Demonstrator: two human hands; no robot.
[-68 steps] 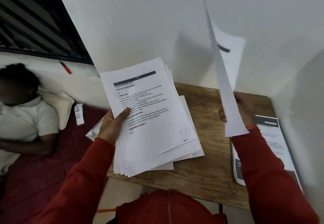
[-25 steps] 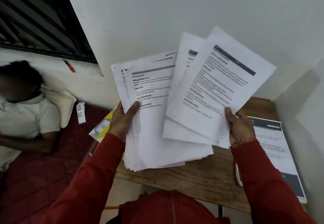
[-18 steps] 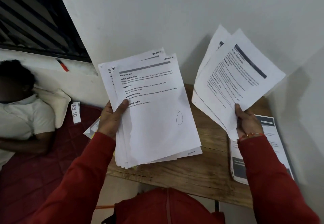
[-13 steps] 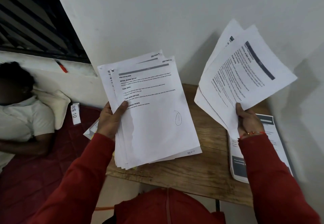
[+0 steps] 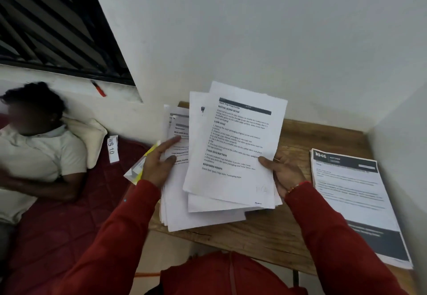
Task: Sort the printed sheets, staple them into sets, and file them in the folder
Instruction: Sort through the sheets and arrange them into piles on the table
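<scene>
- One head-worn wide-angle view looked forward and steeply down, close over the hands (image 5: 286,177) and wooden bench (image 5: 272,232)
- It faced a white wall corner (image 5: 254,40)

The sheets (image 5: 233,154) I hold are thin matt white paper with black print. The table (image 5: 272,230) under them is rough, grainy, cracked wood. My sleeves (image 5: 335,244) are soft red cloth; the wall (image 5: 254,29) is matt white paint.

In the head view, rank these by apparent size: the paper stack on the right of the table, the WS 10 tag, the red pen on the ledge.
Paper stack
WS 10 tag
Red pen
</scene>
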